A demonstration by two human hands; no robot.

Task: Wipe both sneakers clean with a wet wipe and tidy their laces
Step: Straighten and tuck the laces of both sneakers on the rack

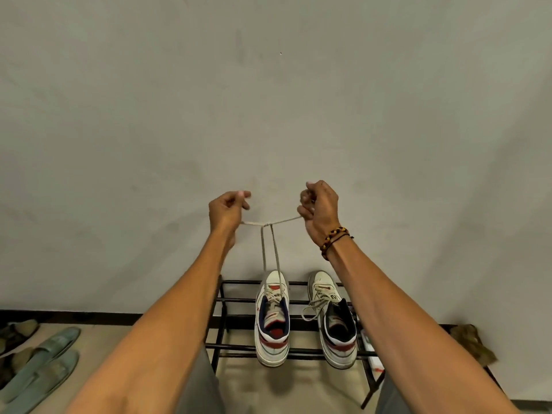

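**Both hands pull one sneaker's laces taut above the rack**

Head view: the near ends of the black metal shoe rack (pixel 239 348) are hidden behind the forearms, and its right side is partly covered by the right arm. A white packet (pixel 370 351) on the rack, right of the shoes, is mostly hidden, so what it is cannot be told.

The left sneaker (pixel 272 321) and right sneaker (pixel 333 321) stand side by side on the rack, long axes running near to far, toes toward the far wall, heels near.

The left sneaker's laces (pixel 270 252) rise in two strands to a crossing, then spread sideways. The left hand (pixel 225 212) pinches one end with curled fingers; the right hand (pixel 319 209), beaded bracelet (pixel 334 239) at its wrist, grips the other in a closed fist. The right sneaker's lace lies loose.

Greenish slippers (pixel 38 369) lie on the floor at far left, cut off by the edge.
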